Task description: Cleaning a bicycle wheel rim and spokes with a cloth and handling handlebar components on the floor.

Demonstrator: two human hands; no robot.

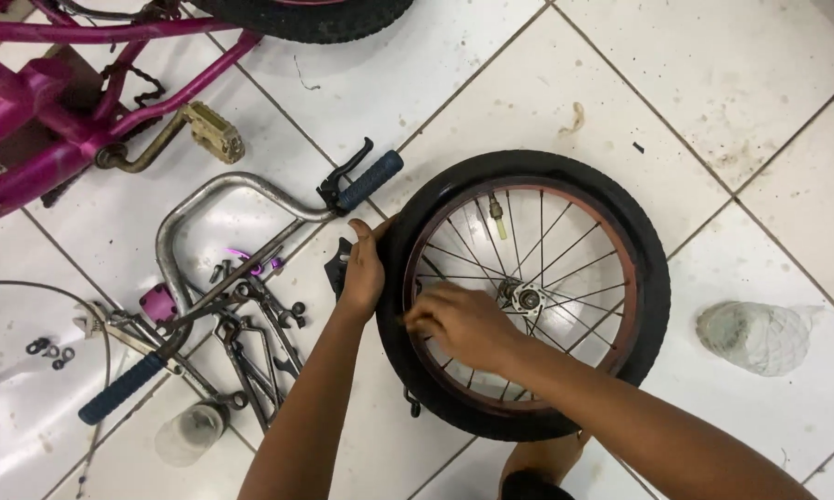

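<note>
A small bicycle wheel (pixel 565 185) with a black tyre, a reddish rim and thin spokes lies flat on the white tiled floor. My left hand (pixel 363 273) grips the tyre's left outer edge. Inside the rim on the left, my right hand (pixel 461 322) rests over the spokes beside the hub (pixel 525 298), its fingers curled by the tyre's inner edge. I cannot tell whether it holds anything.
A magenta bicycle frame (pixel 37 139) with a pedal (pixel 215 131) lies at the top left. Chrome handlebars (pixel 186 208) with blue grips, several wrenches (pixel 255 338), loose nuts and two clear jars (pixel 190 432) sit left. A crumpled clear plastic bottle (pixel 755 335) lies right.
</note>
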